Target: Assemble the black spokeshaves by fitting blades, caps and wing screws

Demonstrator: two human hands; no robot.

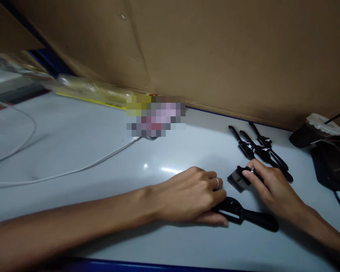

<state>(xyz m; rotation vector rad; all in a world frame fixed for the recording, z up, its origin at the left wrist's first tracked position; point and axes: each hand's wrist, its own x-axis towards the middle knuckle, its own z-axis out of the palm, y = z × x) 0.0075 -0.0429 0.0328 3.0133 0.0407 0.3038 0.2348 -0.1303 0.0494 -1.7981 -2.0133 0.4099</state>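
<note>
My left hand [199, 196], with a ring on one finger, is closed around one end of a black spokeshave body [231, 209] lying low over the table. The free handle of that body points to the right and its slot shows. In my right hand [268, 183], thumb and fingers pinch a flat grey blade with a black cap piece [239, 179], just above and apart from the body. Behind my right hand lie several more black spokeshaves [262, 151] with shiny metal screws, side by side.
A lidded plastic cup [314, 130] with a dark drink and straw stands at the right, beside a black object [330, 164]. A pixelated item [158, 117] with a white cable [102, 158] lies at the back. Brown cardboard [229, 53] walls the table's [96, 226] far edge.
</note>
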